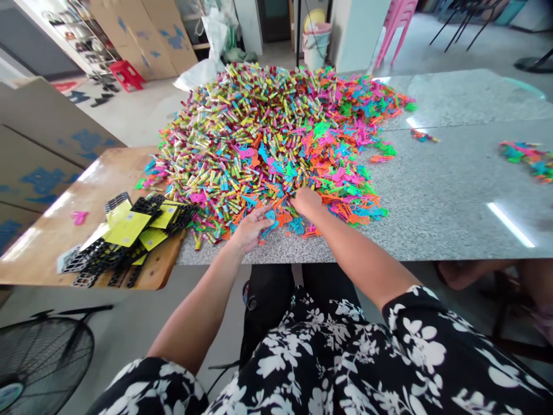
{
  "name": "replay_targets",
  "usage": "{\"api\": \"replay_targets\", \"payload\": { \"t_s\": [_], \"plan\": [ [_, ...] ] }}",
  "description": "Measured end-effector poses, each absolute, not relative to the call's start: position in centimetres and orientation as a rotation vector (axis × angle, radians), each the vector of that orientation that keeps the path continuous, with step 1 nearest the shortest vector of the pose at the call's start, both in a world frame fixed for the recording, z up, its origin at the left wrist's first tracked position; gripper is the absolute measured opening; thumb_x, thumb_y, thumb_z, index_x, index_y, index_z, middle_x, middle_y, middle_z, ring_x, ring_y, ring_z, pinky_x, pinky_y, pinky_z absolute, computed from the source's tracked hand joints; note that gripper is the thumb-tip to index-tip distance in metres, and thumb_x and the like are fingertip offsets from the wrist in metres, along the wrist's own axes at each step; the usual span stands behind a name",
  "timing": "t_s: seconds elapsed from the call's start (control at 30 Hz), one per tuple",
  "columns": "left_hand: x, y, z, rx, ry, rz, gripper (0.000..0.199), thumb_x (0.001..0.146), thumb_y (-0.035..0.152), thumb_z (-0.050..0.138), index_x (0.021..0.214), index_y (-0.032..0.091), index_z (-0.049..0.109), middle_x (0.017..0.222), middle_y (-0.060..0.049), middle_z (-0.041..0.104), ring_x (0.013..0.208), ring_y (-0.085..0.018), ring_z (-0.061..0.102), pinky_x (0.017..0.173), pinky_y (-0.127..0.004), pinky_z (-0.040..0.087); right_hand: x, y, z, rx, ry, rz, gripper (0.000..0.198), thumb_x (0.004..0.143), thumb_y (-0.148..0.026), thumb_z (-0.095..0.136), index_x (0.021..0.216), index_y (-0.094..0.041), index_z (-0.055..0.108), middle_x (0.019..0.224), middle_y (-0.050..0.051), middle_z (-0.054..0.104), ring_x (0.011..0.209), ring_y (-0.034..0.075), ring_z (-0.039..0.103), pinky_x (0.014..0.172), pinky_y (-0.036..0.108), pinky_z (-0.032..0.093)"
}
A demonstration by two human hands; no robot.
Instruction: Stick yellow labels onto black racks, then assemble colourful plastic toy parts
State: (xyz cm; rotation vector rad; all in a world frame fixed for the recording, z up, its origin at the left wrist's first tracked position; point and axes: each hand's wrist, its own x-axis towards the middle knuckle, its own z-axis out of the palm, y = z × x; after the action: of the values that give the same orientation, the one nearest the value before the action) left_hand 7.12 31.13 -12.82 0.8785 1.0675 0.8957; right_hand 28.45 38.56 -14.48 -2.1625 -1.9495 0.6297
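Observation:
A large heap of small tubes [216, 138] with yellow labels and dark red ends covers the table in front of me. Bright flat plastic pieces [345, 167] in orange, pink, green and blue lie mixed along its right side and front. My left hand [248, 231] is at the heap's front edge, its thumb and fingers closed on a blue plastic piece [270, 218]. Just to the right, my right hand [307, 203] reaches into the front of the heap with curled fingers. Whatever those fingers hold is hidden. Loose orange pieces [284, 218] lie between the hands.
Black lattice pieces and yellow cards [128, 229] are piled on the wooden tabletop [173, 262] at left. Smaller clusters of colored pieces [529, 158] rest on the grey speckled table [432, 213]. A fan [47, 363] stands at lower left. Another person's leg [475, 274] shows at right.

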Motion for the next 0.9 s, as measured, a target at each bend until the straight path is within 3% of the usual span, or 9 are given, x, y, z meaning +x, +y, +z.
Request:
{"api": "replay_targets", "payload": {
  "t_s": [0.13,0.23,0.33,0.47,0.63,0.9],
  "plan": [
    [7.5,31.4,-13.6,0.95,1.145,0.977,0.061,0.06,0.023,0.098,0.116,0.015,0.074,0.085,0.0,0.076,0.076,-0.013,0.07,0.073,-0.025,0.055,28.4,38.5,-14.5,-2.149,-1.94,0.631,0.032,0.095,-0.028,0.07,0.12,-0.009,0.077,0.128,0.029,0.073,0.119,0.038,0.073,0.097,0.041,0.056],
    [7.7,31.5,-13.5,0.941,1.15,1.064,0.053,0.063,0.033,0.098,0.105,0.017,0.071,0.089,-0.002,0.078,0.075,-0.015,0.069,0.071,-0.027,0.055,28.7,37.4,-14.4,-2.042,-1.841,0.65,0.017,0.09,-0.028,0.074,0.101,-0.014,0.077,0.115,0.02,0.077,0.109,0.031,0.074,0.092,0.034,0.056],
    [8.0,31.5,-12.9,0.922,1.1,1.095,0.052,0.067,0.041,0.097,0.104,0.019,0.066,0.089,-0.001,0.078,0.072,-0.015,0.069,0.066,-0.027,0.054,28.7,35.4,-14.6,-1.696,-1.506,0.924,0.016,0.091,-0.035,0.069,0.084,-0.021,0.068,0.086,0.006,0.074,0.079,0.02,0.07,0.074,0.029,0.056],
    [8.8,31.4,-12.2,0.918,1.036,1.077,0.057,0.07,0.045,0.095,0.109,0.02,0.062,0.093,-0.002,0.079,0.071,-0.015,0.07,0.062,-0.027,0.055,27.8,32.3,-15.3,-1.176,-1.049,1.392,0.023,0.084,-0.045,0.069,0.084,-0.025,0.057,0.064,-0.006,0.056,0.049,0.012,0.05,0.05,0.026,0.05],
    [9.5,31.7,-12.1,1.019,1.045,1.098,0.049,0.076,0.045,0.092,0.105,0.02,0.063,0.092,-0.003,0.08,0.065,-0.013,0.067,0.056,-0.024,0.05,27.2,30.6,-15.0,-1.01,-0.887,1.479,0.022,0.078,-0.043,0.067,0.085,-0.025,0.055,0.065,-0.007,0.056,0.048,0.01,0.047,0.045,0.024,0.048],
    [10.3,31.5,-12.1,1.146,1.064,1.121,0.041,0.082,0.043,0.085,0.108,0.02,0.062,0.085,-0.002,0.078,0.075,-0.016,0.071,0.07,-0.027,0.054,27.8,30.2,-14.8,-1.035,-0.931,1.472,0.025,0.083,-0.047,0.062,0.093,-0.029,0.05,0.069,-0.006,0.059,0.05,0.014,0.052,0.049,0.028,0.05]
  ]
}}
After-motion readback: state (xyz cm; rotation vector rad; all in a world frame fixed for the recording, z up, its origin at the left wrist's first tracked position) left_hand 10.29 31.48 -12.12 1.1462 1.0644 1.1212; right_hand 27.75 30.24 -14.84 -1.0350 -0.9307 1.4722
